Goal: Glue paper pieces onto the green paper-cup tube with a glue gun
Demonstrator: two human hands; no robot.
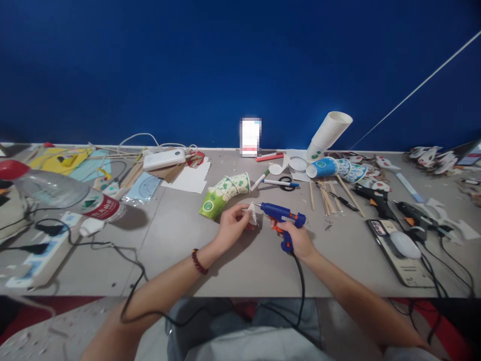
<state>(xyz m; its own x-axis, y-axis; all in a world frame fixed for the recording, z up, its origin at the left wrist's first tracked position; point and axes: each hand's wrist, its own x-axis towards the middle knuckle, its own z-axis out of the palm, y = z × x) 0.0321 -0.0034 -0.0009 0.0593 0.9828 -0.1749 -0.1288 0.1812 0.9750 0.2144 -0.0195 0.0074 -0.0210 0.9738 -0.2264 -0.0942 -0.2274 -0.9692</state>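
Observation:
My right hand (298, 239) is wrapped round the handle of a blue hot glue gun (280, 212), its nozzle pointing left. In my left hand (236, 223) a small white paper piece (253, 214) is pinched between the fingers. The nozzle tip is at the top edge of that piece; whether it touches I cannot tell. Just behind my left hand lie joined green patterned paper cups (224, 193), bent in a curve. A black cord runs from the gun's handle down over the table edge.
Beyond my hands lie scissors (288, 184) and a blue marker (280, 183). A tilted stack of white cups (330, 131) and blue patterned cups (336, 168) are at back right. Rightward are black glue guns (376, 199) and a phone (404, 258); leftward, a bottle (71, 193) and power strip (45, 255).

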